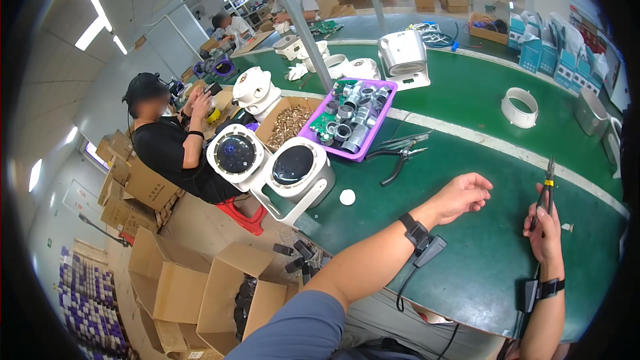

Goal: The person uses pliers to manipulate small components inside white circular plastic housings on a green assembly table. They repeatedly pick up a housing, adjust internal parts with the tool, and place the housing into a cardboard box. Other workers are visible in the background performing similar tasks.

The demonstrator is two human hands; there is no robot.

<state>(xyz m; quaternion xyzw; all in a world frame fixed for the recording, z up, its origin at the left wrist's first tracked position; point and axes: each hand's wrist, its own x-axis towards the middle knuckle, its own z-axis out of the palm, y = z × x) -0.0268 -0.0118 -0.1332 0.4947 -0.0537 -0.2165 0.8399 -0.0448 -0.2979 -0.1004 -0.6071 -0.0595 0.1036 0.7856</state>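
Note:
My right hand (pixel 545 235) is closed round the handles of a pair of pliers (pixel 549 183) with black and yellow grips, their jaws pointing up and away. To its left, my left hand (pixel 461 198) hovers over the green tabletop (pixel 427 240) with its fingers loosely bent and apart, and nothing shows in it. A second pair of pliers (pixel 399 160) with black handles lies farther off, beside some metal tweezers (pixel 400 141). Left of my left hand rests a small white disc (pixel 347 197). A tiny pale scrap (pixel 567 227) lies by my right hand.
A purple tray (pixel 363 155) holds metal rings and green circuit boards. Beside it stand a carton of small brass-coloured parts (pixel 290 123) and white appliance housings (pixel 297 167). A white ring (pixel 520 108) sits across the bench. Open cardboard boxes (pixel 180 293) crowd the floor; a co-worker (pixel 163 133) works at left.

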